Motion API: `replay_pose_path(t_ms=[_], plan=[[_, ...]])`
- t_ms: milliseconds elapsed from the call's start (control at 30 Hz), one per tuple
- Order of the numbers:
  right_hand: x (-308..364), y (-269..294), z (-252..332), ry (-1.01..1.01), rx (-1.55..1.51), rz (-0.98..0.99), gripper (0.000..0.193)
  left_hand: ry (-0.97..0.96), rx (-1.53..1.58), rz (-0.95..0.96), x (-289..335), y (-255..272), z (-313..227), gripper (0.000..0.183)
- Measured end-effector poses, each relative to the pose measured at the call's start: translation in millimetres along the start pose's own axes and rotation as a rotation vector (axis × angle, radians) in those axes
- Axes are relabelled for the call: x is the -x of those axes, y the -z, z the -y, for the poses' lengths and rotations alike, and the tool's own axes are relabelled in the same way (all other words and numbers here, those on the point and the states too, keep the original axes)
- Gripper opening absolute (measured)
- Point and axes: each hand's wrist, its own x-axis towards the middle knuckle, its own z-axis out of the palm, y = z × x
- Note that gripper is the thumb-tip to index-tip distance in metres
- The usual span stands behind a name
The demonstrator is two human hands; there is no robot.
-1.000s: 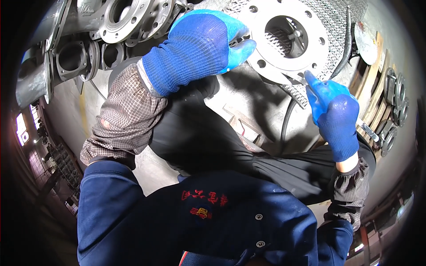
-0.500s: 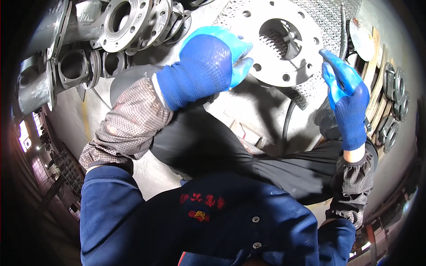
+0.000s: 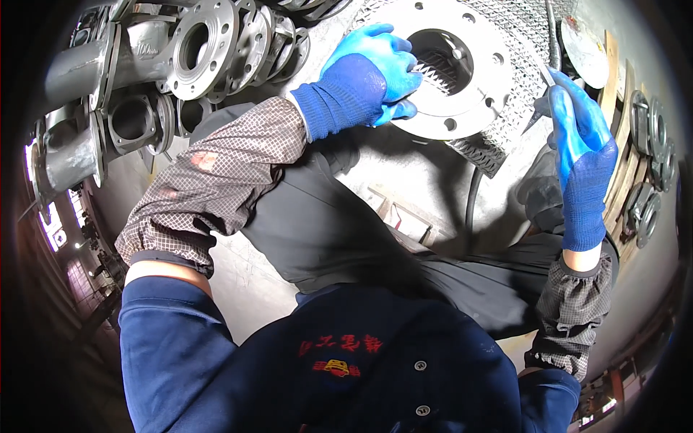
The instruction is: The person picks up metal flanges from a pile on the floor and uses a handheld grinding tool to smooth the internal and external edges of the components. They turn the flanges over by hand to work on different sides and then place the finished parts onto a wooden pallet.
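We see the left hand (image 3: 372,72) curled over the inner rim of the steel flange (image 3: 462,79), on mesh plate at floor's far edge; right hand (image 3: 581,155) apart, gripping a thin tool. Likely heavy, rigid; grip the rim.

Landmark: grey floor (image 3: 426,169).
Flanged pipe fittings (image 3: 137,79): a grey metal cluster at the floor's upper left edge, flanges upright and crowded side by side.
Black hose (image 3: 471,202): runs down across the middle of the floor.
Wooden pallet (image 3: 622,115): along the floor's right edge.
Metal rings (image 3: 646,166): stacked on the pallet, leaning together.
Round metal lid (image 3: 583,43): at the floor's upper right, beside the pallet.
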Motion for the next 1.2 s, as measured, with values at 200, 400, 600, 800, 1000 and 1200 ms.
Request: replay_pose_path(t_ms=[200, 400, 600, 800, 1000, 1200], plan=[[1, 6, -1, -0.042, -0.068, -0.005, 0.025, 0.079, 0.005, 0.103, -12, 5, -10, 0.034], [-3, -1, -9, -0.078, -0.056, 0.001, 0.024, 0.248, -0.023, 0.33, -30, 15, -26, 0.048], [-5, -3, -9, -0.162, -0.047, 0.045, 0.028, 0.678, 0.501, 0.112, -37, 21, -13, 0.048], [-22, -6, -31, -0.204, -0.282, 0.038, 0.036, 0.729, 0.521, -0.561, 14, -18, 50, 0.024], [-42, -17, -37, -0.335, -0.051, 0.138, 0.03, 1.015, 0.705, -0.134, 25, -17, 38, 0.047], [-39, -25, -68, -0.417, -0.039, 0.214, 0.031, 1.146, 0.657, 0.085, 15, 2, 50, 0.065]])
